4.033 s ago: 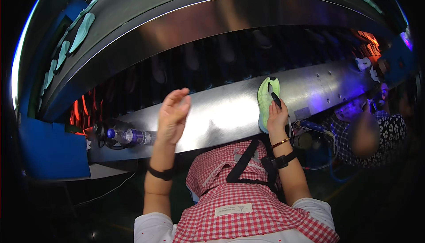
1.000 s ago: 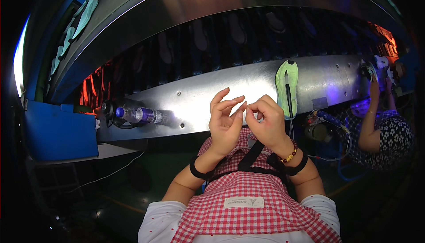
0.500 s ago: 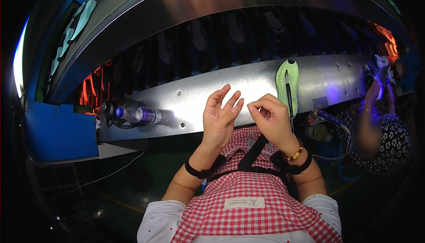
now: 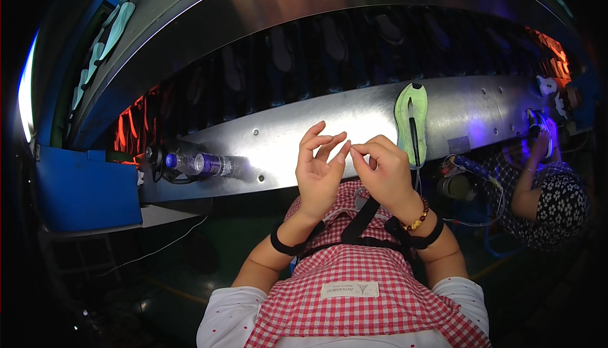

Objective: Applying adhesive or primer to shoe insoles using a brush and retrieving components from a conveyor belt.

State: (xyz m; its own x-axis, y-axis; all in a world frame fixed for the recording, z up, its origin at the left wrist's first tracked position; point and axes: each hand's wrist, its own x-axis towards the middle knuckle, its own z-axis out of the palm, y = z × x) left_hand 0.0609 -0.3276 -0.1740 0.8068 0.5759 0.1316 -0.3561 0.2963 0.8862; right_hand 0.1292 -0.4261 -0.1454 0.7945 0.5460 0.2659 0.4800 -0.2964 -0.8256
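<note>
— Hands? 
— Left hand (image 4: 318, 174) open, fingers spread; right hand (image 4: 382, 174) pinching at left fingertip, anything held too small to tell.
— Insole (image 4: 411, 122)? 
— Flat on counter (image 4: 285, 145), just beyond right hand, untouched. Bottle (image 4: 199, 164) well left.

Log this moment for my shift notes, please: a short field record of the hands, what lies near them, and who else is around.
left hand: raised, fingers spread, holding nothing visible
right hand: fingertips pinched, touching the left fingertips; anything pinched is too small to tell
green insole: flat on the metal ledge, beyond the right hand, a dark tool lying along it
plastic water bottle: lying on its side at the ledge's left end
blue bin: far left
co-worker: at the right, at the same ledge
</note>
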